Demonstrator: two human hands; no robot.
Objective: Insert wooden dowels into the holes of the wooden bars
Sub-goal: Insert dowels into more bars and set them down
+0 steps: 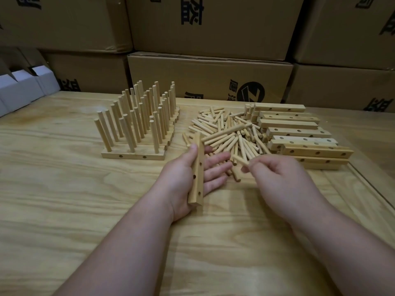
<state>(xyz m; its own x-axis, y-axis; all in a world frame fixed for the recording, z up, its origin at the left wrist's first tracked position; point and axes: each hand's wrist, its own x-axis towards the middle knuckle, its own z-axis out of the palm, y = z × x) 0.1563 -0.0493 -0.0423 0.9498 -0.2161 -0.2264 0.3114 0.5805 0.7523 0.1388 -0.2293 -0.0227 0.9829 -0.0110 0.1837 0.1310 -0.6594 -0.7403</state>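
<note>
My left hand (pixel 188 178) holds a wooden bar (pixel 196 169) on edge against its palm, thumb on the bar's left face, fingers stretched out to the right. The bar's holes face right. My right hand (pixel 275 178) pinches one short dowel (pixel 240 159) between thumb and fingers, just right of the bar. A loose heap of dowels (pixel 226 133) lies beyond both hands. Empty drilled bars (pixel 297 133) are stacked at the right. Finished bars with upright dowels (pixel 139 122) stand in rows at the left.
The work happens on a pale wooden table (pixel 85 199). Brown cardboard boxes (pixel 209 73) are stacked along the far edge. Small white boxes (pixel 19 88) sit at the far left. A groove runs down the table at the right (pixel 367 189).
</note>
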